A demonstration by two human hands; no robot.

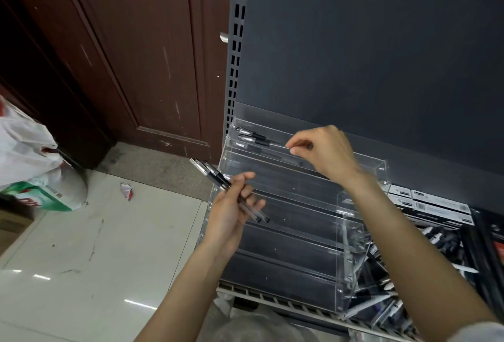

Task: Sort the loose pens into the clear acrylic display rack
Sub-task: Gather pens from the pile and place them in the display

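Several black pens sit bunched in the left hand, the fingers curled round their middles so the capped ends fan up and away from the palm, out past the near left corner of the clear rack. Beyond that grip, the rack's lower tiers appear bare. Farther back, the right hand hovers over the top tiers, thumb and forefinger pinched on the tip end of a single pen, whose capped end points away from the fingers toward the rack's left wall. That pen lies between two others already resting in the top tiers, one just behind it and one just in front. To the right of that hand, beside the rack, more loose pens lie heaped, with boxed stock behind them. The step in hand looks like seating one pen in its tier. Next, the pinch probably has to let go cleanly, then the right hand draws another pen from the left hand's bunch.
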